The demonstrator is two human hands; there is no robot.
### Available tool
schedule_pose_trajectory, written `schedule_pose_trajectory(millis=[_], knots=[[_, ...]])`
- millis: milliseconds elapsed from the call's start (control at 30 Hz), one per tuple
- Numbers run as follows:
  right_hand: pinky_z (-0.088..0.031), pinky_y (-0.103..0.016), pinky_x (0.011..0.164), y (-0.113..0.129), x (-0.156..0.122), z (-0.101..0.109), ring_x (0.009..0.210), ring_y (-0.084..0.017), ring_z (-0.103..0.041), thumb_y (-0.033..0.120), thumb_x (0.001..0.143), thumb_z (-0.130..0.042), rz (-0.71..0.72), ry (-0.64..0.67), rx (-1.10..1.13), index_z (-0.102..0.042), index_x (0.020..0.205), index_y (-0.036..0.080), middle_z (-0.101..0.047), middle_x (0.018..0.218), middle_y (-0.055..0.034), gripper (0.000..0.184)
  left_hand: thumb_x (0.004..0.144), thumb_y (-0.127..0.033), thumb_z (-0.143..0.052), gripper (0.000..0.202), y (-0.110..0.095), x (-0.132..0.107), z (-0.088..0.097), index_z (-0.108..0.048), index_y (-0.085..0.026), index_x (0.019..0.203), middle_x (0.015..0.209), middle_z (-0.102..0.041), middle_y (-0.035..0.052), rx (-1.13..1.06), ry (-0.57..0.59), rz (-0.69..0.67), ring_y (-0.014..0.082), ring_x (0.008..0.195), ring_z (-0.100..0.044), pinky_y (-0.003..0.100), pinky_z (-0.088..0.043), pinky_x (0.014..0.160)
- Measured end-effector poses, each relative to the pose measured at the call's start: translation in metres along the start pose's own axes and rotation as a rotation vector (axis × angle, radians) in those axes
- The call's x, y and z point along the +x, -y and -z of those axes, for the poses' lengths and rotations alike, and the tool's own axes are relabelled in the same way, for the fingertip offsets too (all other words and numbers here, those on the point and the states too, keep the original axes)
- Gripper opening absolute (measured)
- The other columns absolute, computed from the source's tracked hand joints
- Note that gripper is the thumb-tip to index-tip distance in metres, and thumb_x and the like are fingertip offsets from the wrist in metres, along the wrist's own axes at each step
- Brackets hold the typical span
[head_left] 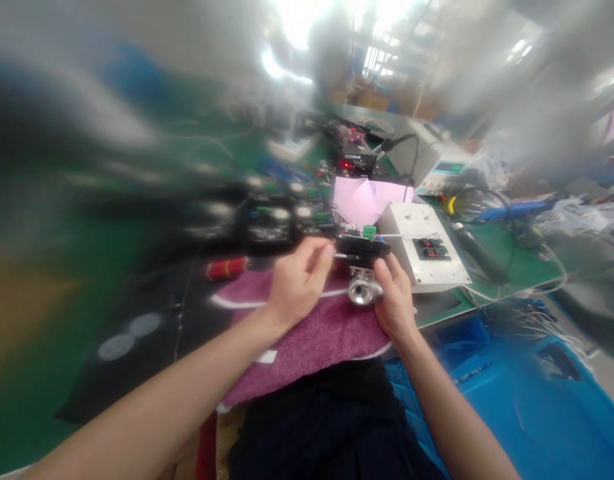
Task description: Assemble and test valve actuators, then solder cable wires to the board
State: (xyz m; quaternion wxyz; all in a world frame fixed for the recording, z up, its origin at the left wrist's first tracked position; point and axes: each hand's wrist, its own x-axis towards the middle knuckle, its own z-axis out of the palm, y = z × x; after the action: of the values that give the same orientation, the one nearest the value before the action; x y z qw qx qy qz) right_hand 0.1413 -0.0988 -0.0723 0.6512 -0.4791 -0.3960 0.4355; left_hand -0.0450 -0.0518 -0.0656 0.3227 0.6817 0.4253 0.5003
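Observation:
A small assembly with a black boxy top (363,249) and a shiny metal fitting (363,292) below it sits over a purple cloth (311,333). My left hand (297,283) is closed in a pinch at the left end of the black top, on something too small to make out. My right hand (394,300) grips the assembly from the right, fingers wrapped beside the metal fitting. A small green connector (369,231) stands just behind the black top.
A white box with red-and-black terminals (427,257) lies right of the assembly. Pink paper (367,200), a black instrument with red display (354,163), cables and a red part (227,268) lie on the green bench. A blue bin (537,400) is at lower right. The left side is blurred.

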Motion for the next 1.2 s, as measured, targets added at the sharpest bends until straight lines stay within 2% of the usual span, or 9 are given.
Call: schedule_pose_trajectory(millis=[533,1200], knots=[[-0.046,-0.054,0.123,0.0042,-0.0004,-0.0022,0.136,-0.031,-0.065,0.055,0.092,-0.079,0.026,-0.027,-0.027,-0.067,0.141,0.024,-0.071,0.143,-0.0093,0.059,0.107,-0.043,-0.058,0.026,-0.0019,-0.0005,-0.0006,-0.073,-0.023,0.113,0.091,-0.080,0.0020,0.001,0.012,-0.005,0.0166,0.078,-0.075,0.024,-0.060,0.072],[-0.043,-0.056,0.125,-0.0022,0.0000,-0.0006,0.141,-0.031,-0.062,0.053,0.093,-0.079,0.017,-0.017,0.004,-0.062,0.147,0.025,-0.071,0.145,-0.0095,0.063,0.106,-0.040,-0.061,0.023,-0.0026,0.0001,0.0013,-0.074,-0.023,0.113,0.092,-0.081,0.0018,-0.006,0.023,-0.003,0.0167,0.078,-0.077,0.024,-0.060,0.072]])
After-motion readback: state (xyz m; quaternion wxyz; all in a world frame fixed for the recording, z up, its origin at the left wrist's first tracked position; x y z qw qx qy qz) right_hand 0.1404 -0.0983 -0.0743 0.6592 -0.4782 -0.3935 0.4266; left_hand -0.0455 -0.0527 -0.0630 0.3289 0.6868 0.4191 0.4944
